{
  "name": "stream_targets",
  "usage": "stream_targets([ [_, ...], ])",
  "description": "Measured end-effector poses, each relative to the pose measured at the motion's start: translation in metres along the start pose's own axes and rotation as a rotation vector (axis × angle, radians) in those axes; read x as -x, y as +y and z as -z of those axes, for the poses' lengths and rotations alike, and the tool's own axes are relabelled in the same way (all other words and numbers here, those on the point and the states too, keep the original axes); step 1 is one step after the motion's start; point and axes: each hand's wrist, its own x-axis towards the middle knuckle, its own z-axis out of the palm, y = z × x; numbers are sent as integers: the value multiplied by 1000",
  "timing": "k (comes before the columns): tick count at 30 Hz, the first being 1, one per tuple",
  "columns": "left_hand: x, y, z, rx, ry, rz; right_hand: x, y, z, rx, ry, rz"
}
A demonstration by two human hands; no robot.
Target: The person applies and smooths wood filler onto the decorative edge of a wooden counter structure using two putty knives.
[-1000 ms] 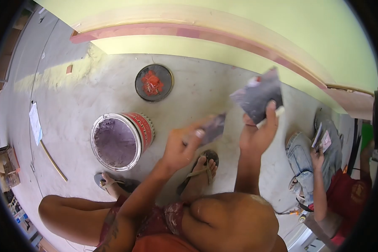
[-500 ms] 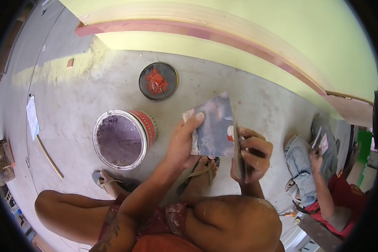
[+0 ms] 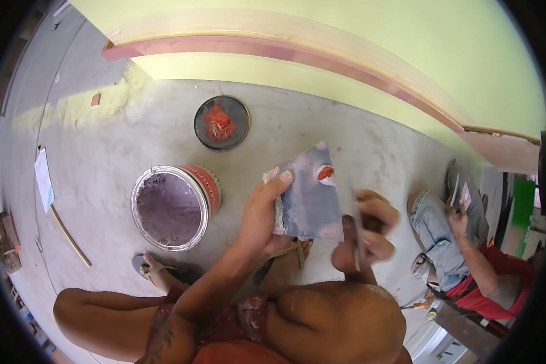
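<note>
Grey and flat, with a pale, crusted edge, the plate [image 3: 309,203] sits in our left hand [image 3: 262,209]: we pinch that edge, thumb pressed on its upper face, the other fingers mostly hidden underneath. Near its far right corner lies a small red-and-white dab [image 3: 326,175]. Our right hand [image 3: 383,221] is just to the right of the plate, blurred, fingers curled about a thin blade [image 3: 358,233] that we see nearly edge-on; we cannot tell how each finger lies on it. Both pieces are above the concrete floor [image 3: 273,136], in front of our bent knees. Left of our hands stands an open tin [image 3: 207,189], its inside coated with purplish paste [image 3: 170,209]. Beyond it, a dark round lid [image 3: 240,130] carries a red heap [image 3: 218,122]. Farther off, a pink strip [image 3: 273,45] runs along a pale yellow-green panel [image 3: 406,48]. To our right, a co-worker's hand [image 3: 458,223] holds flat pieces [image 3: 464,197].
</note>
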Motion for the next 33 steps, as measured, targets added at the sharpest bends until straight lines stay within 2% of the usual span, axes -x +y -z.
stream_targets([
  [3,1,6,4,-91,9,-44,-10,13,1,264,-363,-472],
  [6,-2,13,4,-117,7,-112,-13,20,18,323,-307,-501],
  [7,-4,13,4,-80,8,-115,-14,3,18,316,-274,-413],
  [8,-3,11,3,-78,14,-114,-12,2,7,315,-277,-418],
  [10,-6,8,-1,-21,41,-57,-6,5,-13,-58,-78,76],
  [11,-6,7,0,-23,40,-47,19,7,0,-271,-77,-431],
  [12,-6,7,2,-78,53,-89,13,12,5,-266,-73,-435],
  [14,-5,10,6,-120,71,-151,-11,33,7,404,-462,-573],
  [15,-4,14,5,-86,65,-143,-8,35,7,307,-279,-571],
  [16,-5,18,4,-57,50,-140,-7,30,6,299,-286,-561],
  [18,-4,17,-2,1,54,-102,1,3,3,71,3,-252],
  [19,-6,17,-5,50,48,-52,0,-7,-7,-36,24,-152],
  [20,-5,15,-6,45,44,-48,2,-3,-6,-32,30,-149],
  [22,0,10,-5,-125,48,-108,11,16,-4,-31,-112,-458],
  [23,2,10,-4,-116,52,-118,19,25,-4,-38,-193,-610],
  [24,3,12,-4,-192,50,-120,34,33,-4,-49,-213,-604],
  [26,6,14,-4,-258,60,-130,67,32,1,-144,158,-842],
  [28,3,14,-9,-12,107,-93,64,16,6,-102,101,-870],
  [30,0,16,-11,34,115,-99,48,-3,8,-2,14,-920],
  [31,0,16,-10,86,135,-104,31,-20,2,-659,198,-1129],
  [33,-2,14,-3,9,102,-115,36,-19,-4,-715,184,-1115],
])
